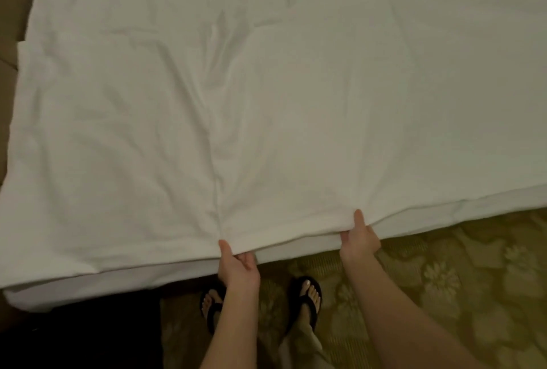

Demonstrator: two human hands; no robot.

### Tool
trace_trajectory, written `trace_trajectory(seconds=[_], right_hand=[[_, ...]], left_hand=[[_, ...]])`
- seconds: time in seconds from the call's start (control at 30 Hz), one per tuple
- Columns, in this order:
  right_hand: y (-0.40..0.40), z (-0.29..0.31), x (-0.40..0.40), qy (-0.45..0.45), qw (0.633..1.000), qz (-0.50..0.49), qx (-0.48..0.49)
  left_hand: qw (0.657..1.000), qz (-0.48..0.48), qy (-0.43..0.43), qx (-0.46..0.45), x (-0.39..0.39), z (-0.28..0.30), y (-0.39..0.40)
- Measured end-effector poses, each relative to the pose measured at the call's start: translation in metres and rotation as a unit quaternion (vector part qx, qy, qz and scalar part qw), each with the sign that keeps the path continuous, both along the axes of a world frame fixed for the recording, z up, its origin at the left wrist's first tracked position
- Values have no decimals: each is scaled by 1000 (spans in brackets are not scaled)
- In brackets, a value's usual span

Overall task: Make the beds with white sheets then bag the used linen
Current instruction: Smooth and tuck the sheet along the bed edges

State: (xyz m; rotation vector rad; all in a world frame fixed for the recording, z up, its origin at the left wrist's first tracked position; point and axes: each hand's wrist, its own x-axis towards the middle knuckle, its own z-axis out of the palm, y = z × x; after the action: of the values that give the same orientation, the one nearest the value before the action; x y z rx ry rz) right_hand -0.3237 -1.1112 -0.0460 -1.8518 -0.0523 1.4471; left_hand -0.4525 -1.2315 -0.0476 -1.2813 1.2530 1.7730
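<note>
- Sheet [266, 102]: white, spread over our bed, creased.
- Left hand [236, 265], right hand [359, 240]: each pinches the sheet's near edge.
- Carpet [458, 280]: patterned, under our sandals [307, 300].

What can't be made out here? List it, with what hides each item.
Head view only:
- Fingers of left hand and right hand: tucked under the white cotton sheet edge; only thumbs show.
- Bed's far end and right side: cut off by frame edges.
- Mattress: covered by the sheet.
- Used linen, bag: not in view.
</note>
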Motion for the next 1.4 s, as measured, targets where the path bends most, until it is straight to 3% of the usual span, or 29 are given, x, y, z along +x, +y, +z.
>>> trace_trajectory(seconds=[0.1,0.2,0.37,0.43,0.47,0.57,0.63,0.73,0.8,0.9,1.0,1.1,1.23,1.3,1.4], right_hand=[[21,2,-1,77,997,-9,17],[32,6,3,88,996,-11,19],[9,-6,25,8,998,7,-57],[5,-10,31,-94,990,68,-78],[5,-9,33,-165,978,112,-68],[15,4,33,-290,936,201,7],[30,9,29,-321,905,269,70],[54,9,11,-370,803,429,185],[64,7,-8,-373,715,548,222],[77,3,-44,-358,577,711,182],[88,-4,-80,-357,471,793,148],[109,-7,-118,-360,424,820,135],[158,-12,-177,-367,411,823,138],[187,-14,-212,-366,421,817,144],[229,-12,-271,-361,484,774,192]], left_hand=[[998,-21,30,53,-7,1,16],[996,-35,38,72,-10,4,24],[999,-26,-12,-41,13,-1,5],[990,-99,-31,-96,17,1,1],[975,-182,-37,-123,19,5,0],[888,-443,8,-121,21,25,2],[828,-534,122,-122,10,35,12],[729,-581,321,-168,-17,51,42],[620,-627,426,-201,-39,48,62],[469,-743,405,-254,-76,34,89],[365,-821,318,-303,-111,18,106],[316,-839,296,-329,-147,10,122],[301,-829,322,-343,-206,4,158],[314,-813,342,-352,-243,3,180],[331,-786,377,-362,-306,4,215]])
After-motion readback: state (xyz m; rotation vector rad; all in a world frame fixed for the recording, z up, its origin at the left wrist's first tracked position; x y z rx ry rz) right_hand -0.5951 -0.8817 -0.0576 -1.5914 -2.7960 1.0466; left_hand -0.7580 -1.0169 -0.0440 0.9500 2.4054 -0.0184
